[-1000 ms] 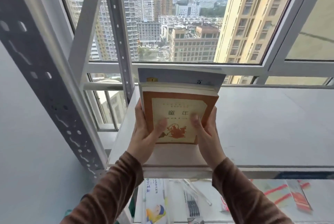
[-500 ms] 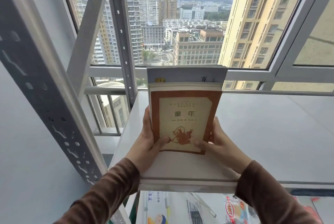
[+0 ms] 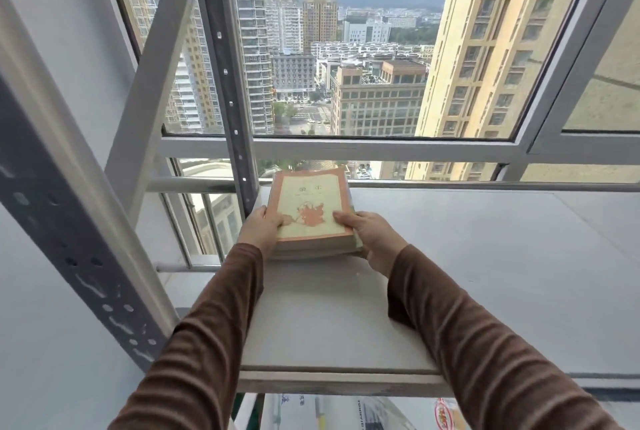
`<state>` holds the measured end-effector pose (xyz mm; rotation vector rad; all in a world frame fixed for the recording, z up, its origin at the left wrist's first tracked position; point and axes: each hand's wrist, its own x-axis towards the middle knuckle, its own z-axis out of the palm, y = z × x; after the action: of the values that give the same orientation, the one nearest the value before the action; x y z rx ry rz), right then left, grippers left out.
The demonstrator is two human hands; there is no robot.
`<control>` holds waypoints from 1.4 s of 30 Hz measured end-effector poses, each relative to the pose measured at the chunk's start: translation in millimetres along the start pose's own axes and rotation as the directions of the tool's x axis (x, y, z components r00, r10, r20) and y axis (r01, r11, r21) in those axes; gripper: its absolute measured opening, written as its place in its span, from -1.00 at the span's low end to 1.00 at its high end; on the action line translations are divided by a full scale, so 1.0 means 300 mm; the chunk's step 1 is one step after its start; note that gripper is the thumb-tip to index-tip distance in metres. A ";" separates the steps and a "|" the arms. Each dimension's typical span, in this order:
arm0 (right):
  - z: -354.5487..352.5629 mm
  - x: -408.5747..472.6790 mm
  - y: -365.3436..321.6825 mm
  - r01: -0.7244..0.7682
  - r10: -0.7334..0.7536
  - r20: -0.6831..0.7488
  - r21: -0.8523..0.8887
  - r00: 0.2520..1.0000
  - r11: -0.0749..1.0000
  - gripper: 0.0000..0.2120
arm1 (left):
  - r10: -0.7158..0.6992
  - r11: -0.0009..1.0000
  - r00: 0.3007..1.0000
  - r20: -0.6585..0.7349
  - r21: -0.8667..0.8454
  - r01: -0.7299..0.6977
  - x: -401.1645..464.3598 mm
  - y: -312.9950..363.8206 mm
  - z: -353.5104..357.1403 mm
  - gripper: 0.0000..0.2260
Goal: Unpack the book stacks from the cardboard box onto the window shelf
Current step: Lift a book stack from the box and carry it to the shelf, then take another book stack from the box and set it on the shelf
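A stack of books (image 3: 311, 211) with an orange-and-cream cover on top lies flat at the far left of the grey window shelf (image 3: 467, 256), close to the window rail. My left hand (image 3: 259, 230) grips the stack's near left corner, thumb on the cover. At the near right corner, my right hand (image 3: 372, 237) holds the stack with its fingers over the cover edge. Both arms in brown sleeves reach forward over the shelf. The cardboard box is out of sight.
A perforated grey metal upright (image 3: 228, 90) stands just left of the stack, and a thicker one (image 3: 69, 221) runs down the near left. The window frame (image 3: 346, 149) runs behind the shelf. Below the shelf's front edge, papers and packets (image 3: 363, 412) lie on a lower level.
The stack, held upright and tilted toward me before, has been laid flat and pushed farther back on the shelf. Both hands moved forward with it.
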<state>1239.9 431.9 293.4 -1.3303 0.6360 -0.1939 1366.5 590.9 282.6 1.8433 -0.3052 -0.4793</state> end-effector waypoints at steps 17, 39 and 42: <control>-0.112 -0.135 0.031 0.127 -0.229 -0.073 -0.655 0.971 0.745 -0.38 | 0.045 0.951 0.990 -0.137 0.308 -0.001 -0.037 -0.006 0.010 -0.32; -0.937 -1.559 0.649 -0.430 -0.532 -0.659 -0.751 0.532 0.501 -0.75 | 0.593 0.226 0.249 0.766 0.139 -0.964 -1.141 0.012 1.081 -0.76; -1.051 -1.845 0.802 -0.524 -0.441 -0.761 -0.648 0.477 0.552 -0.74 | 0.476 0.208 0.176 0.862 0.084 -0.974 -1.408 -0.056 1.283 -0.74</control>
<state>566.5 493.3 212.3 -2.1582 1.9040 -0.6346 812.5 456.8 236.7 1.6657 -2.2053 -0.2292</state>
